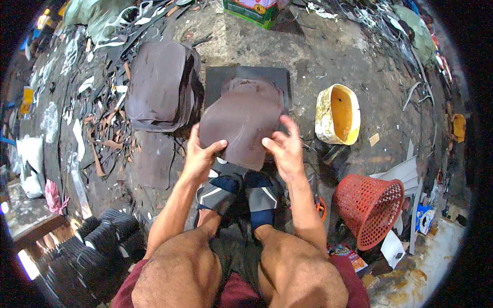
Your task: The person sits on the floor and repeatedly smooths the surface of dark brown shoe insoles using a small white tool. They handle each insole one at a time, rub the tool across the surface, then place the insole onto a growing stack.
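Left fingers point(219, 147) hold a brown sheet point(241, 120), right fingers point(273, 147) touch it

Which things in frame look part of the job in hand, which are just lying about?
Likely in the job:
held brown sheet, left hand gripping, right hand at its edge
black board beneath
stack of brown sheets
white tub, yellow inside, less certain

Apparently just lying about:
red mesh basket, tipped
pink plastic bag
brown offcuts

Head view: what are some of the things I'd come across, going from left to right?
Pink plastic bag, stack of brown sheets, held brown sheet, yellow-and-white container, blue-and-white packet.
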A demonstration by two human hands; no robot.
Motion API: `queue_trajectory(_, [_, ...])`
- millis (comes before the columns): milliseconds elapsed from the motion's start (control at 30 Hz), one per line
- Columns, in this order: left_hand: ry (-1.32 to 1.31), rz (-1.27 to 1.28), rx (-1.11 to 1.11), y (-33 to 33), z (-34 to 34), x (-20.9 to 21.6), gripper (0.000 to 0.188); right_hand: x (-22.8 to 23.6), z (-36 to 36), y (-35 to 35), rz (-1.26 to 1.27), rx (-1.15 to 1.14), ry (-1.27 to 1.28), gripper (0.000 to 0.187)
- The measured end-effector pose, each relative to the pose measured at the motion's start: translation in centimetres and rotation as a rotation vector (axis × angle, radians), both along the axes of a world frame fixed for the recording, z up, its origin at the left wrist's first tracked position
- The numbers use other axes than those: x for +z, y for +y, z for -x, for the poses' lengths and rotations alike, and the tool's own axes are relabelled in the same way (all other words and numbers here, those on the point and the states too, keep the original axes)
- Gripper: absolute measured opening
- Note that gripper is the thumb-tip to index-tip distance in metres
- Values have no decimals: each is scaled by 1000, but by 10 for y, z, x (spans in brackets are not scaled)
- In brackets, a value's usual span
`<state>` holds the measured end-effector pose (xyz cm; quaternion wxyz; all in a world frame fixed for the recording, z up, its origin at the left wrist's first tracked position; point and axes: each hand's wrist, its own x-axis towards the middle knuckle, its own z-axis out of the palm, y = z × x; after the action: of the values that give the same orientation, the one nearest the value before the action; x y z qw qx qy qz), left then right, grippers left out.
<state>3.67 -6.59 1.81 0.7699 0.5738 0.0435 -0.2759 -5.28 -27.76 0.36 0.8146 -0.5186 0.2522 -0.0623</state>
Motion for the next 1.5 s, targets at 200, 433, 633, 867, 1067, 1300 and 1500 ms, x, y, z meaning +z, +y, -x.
queue_trajectory(200, [-890,-307,-479,43,-39,105,39,97,-16,-7,1232,552,-420,51])
queue_trajectory(433, [-726,-1108,-338,56,-12,-53,40,-8,-67,-30,347,-44,-109,48])
queue_trajectory(633, [-656,-1087,-104,33,36,-100,31,-62,-42,-3,1059,-275,45,75])
queue_trajectory(867, [-651,-646,41,30,39,-60,19,-34,-1,47,349,223,131,32])
queue_trajectory(1067, [-194,-400,-347,30,39,-52,18,-56,6,36,268,530,156,28])
queue_trajectory(1300, [245,-52,-192,6,17,-69,14,-81,-4,-24,1679,474,-346,25])
queue_trajectory(1500, [-920,-764,-349,-19,-1,-108,23,11,-51,-7,1085,25,-70,24])
